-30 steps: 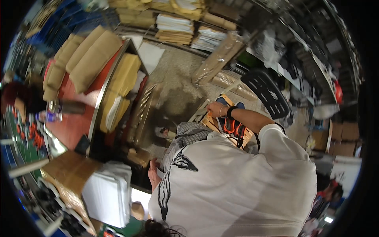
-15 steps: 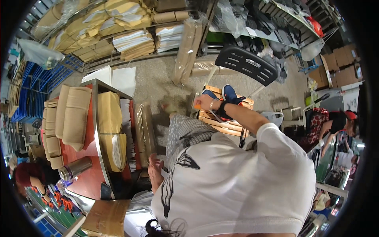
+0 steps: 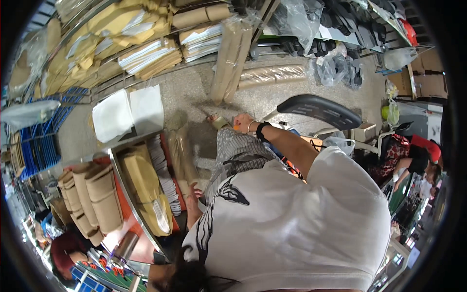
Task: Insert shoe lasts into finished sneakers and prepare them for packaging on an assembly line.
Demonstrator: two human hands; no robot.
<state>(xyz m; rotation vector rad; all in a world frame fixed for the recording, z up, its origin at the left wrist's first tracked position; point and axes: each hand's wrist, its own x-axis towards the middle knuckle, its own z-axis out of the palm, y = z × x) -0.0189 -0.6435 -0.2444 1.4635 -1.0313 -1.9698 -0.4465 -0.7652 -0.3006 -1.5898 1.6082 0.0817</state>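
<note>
My right hand [image 3: 243,122] is closed on a small orange item [image 3: 237,128], mostly hidden by the fingers. A bracelet and a black band [image 3: 263,130] circle that wrist. Under the arm, parts of a slatted wooden chair seat [image 3: 312,141] and blue-and-orange shoes [image 3: 292,168] show. At my left side, my left hand [image 3: 194,192] has its fingers apart and seems to hold nothing. It hangs close to a long plastic-wrapped roll [image 3: 182,151] and the stack of white sheets [image 3: 164,175] at the table's edge.
Brown corrugated bundles [image 3: 99,194] and a metal flask [image 3: 125,247] stand on the red-topped table [image 3: 142,243] at left. The black chair back [image 3: 318,111] lies ahead right. Shelves of paper stacks [image 3: 151,56] line the far side. Other people [image 3: 418,155] sit or bend at both sides.
The view has turned, and the table has shifted lower. My body and right arm now cover most of the chair seat and shoes. My right hand still grips the orange item.
</note>
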